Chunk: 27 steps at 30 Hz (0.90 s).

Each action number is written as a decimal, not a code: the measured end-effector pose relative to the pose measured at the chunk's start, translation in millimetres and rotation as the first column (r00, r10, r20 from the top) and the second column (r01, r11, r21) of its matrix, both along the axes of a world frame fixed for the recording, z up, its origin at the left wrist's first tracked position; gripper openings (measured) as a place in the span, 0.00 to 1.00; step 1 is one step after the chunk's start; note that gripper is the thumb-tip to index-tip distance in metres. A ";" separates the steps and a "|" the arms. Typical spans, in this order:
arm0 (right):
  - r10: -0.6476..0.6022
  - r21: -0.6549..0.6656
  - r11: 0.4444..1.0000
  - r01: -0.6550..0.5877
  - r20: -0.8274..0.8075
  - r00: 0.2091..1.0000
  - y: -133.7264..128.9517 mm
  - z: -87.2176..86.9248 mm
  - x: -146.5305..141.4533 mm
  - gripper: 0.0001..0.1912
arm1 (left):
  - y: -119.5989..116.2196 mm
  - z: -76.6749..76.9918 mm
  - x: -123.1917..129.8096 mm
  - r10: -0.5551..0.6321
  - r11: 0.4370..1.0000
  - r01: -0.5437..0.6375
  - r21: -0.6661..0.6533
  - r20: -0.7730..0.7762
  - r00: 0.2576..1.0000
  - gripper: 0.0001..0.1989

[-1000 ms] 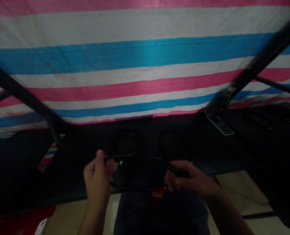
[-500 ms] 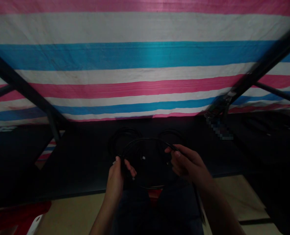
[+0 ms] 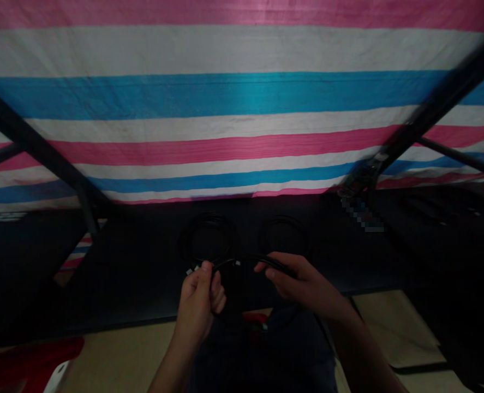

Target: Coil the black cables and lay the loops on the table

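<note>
My left hand is closed on a black cable, thumb on top, with small light connector ends showing beside the thumb. My right hand pinches the same black cable, which arches between the two hands. Part of the cable hangs below them, dim against my dark trousers. Behind my left hand a coiled black cable lies on the black table, and a second coil lies behind my right hand. A small pale connector shows between the hands.
A striped sheet stands behind the table, with dark slanted frame bars on both sides. Clear plastic items sit at the back right. More coils lie farther right. A red item is at the lower left.
My right hand has moved left and slightly down, nearer my left hand. The cable arch between them is smaller and lower. My left hand's fingers have curled in more.
</note>
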State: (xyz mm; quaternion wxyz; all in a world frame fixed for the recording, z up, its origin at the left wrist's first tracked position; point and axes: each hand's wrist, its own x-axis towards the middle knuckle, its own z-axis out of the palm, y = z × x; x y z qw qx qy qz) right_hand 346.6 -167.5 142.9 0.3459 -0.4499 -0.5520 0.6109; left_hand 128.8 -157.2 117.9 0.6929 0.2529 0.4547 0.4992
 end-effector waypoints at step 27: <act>-0.552 -0.212 0.832 0.512 -0.241 0.798 -21.8 -51.5 -36.9 0.25 | -8.1 41.7 12.2 0.377 0.876 -0.448 0.177 0.326 0.867 0.34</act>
